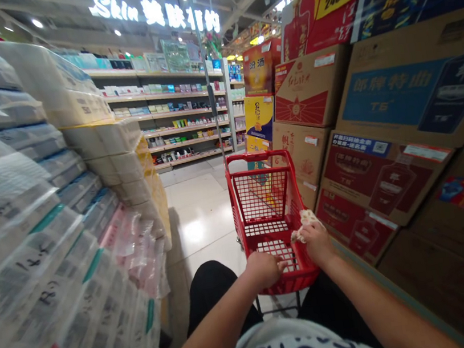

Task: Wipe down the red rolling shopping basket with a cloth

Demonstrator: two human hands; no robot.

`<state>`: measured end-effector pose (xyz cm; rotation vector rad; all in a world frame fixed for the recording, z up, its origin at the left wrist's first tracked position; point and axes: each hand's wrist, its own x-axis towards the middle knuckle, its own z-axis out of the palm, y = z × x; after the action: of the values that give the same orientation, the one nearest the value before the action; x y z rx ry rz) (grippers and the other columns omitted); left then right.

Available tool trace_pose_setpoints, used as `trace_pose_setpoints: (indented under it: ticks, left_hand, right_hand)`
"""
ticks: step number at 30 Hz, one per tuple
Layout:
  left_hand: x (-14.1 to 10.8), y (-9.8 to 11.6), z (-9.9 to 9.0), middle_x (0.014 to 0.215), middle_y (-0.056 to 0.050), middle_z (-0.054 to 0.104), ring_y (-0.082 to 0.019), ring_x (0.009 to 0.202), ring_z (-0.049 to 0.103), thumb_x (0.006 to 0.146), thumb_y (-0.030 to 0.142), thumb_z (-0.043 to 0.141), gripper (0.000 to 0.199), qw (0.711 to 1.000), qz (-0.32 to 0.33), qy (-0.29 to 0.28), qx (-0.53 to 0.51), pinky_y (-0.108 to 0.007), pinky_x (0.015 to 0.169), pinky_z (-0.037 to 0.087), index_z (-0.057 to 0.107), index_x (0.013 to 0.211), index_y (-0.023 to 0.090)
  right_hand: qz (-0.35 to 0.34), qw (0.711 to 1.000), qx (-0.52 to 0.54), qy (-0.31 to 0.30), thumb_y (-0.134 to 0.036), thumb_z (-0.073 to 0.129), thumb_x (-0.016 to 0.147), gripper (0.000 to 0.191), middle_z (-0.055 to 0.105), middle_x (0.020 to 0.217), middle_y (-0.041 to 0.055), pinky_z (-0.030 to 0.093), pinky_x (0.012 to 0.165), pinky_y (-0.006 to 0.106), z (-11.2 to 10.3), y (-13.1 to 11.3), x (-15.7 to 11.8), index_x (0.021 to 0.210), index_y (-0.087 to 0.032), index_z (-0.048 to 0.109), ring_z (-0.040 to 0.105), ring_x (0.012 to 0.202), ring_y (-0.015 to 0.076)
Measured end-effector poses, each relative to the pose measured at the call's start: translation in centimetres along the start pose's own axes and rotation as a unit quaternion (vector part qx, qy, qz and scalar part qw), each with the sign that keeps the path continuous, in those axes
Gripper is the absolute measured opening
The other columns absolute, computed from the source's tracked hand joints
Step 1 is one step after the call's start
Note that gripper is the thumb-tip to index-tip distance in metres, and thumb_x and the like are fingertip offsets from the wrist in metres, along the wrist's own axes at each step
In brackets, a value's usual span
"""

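While your right hand grips a bunched cream cloth at the red shopping cart, your left hand curls over its near end — grip unclear — with work seemingly underway, remainder untellable.

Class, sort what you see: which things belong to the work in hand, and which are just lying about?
In hand:
- cloth, held in the right hand at the cart's side
- red cart, left hand over its basket

Lying about:
- stacked boxes
- wrapped packs
- stocked shelves
- lit sign
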<state>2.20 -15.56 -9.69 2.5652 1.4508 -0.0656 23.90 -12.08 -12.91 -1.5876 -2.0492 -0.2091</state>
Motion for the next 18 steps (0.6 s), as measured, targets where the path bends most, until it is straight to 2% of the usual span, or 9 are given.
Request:
trace_pose_setpoints:
  ticks: [4,8,12,18]
  left_hand:
    - [-0.9,-0.2,-0.1,0.095,-0.01,0.072,-0.028,0.09,0.067,0.095,0.056,0.016,0.062,1.0,0.022,0.0,0.013,-0.04,0.076,0.049,0.07,0.101,0.025]
    - [-1.0,-0.1,-0.2,0.092,-0.012,0.072,-0.029,0.088,0.067,0.095,0.056,0.015,0.065,0.999,0.016,-0.011,0.034,-0.041,0.075,0.05,0.071,0.094,0.022]
    - [-0.7,-0.2,-0.1,0.09,-0.012,0.072,-0.029,0.085,0.067,0.094,0.057,0.013,0.069,0.999,0.016,-0.001,0.048,-0.039,0.072,0.05,0.071,0.091,0.02]
    - [-0.4,-0.5,0.0,0.089,-0.011,0.072,-0.028,0.084,0.068,0.094,0.057,0.01,0.071,0.998,0.022,0.004,0.056,-0.039,0.07,0.05,0.071,0.09,0.02]
  right_hand:
    - [-0.034,0.999,-0.023,-0.026,-0.013,0.045,0.088,0.028,0.066,0.088,0.0055,0.032,0.094,0.039,-0.2,-0.4,-0.9,0.075,-0.024,0.067,0.05,0.097,0.0239]
    - [-0.047,0.998,-0.027,-0.036,-0.02,0.051,0.087,0.023,0.065,0.082,0.0067,0.033,0.093,0.043,0.0,-0.5,-0.9,0.071,-0.023,0.067,0.052,0.095,0.0256]
    - [-0.054,0.998,-0.027,-0.035,-0.019,0.054,0.085,0.02,0.066,0.082,0.0065,0.036,0.09,0.043,0.5,-0.3,-0.9,0.07,-0.023,0.067,0.053,0.093,0.0256]
    - [-0.06,0.998,-0.009,-0.014,-0.019,0.054,0.085,0.019,0.067,0.084,0.0046,0.035,0.098,0.04,0.9,-0.1,-1.1,0.073,-0.025,0.068,0.055,0.098,0.0244]
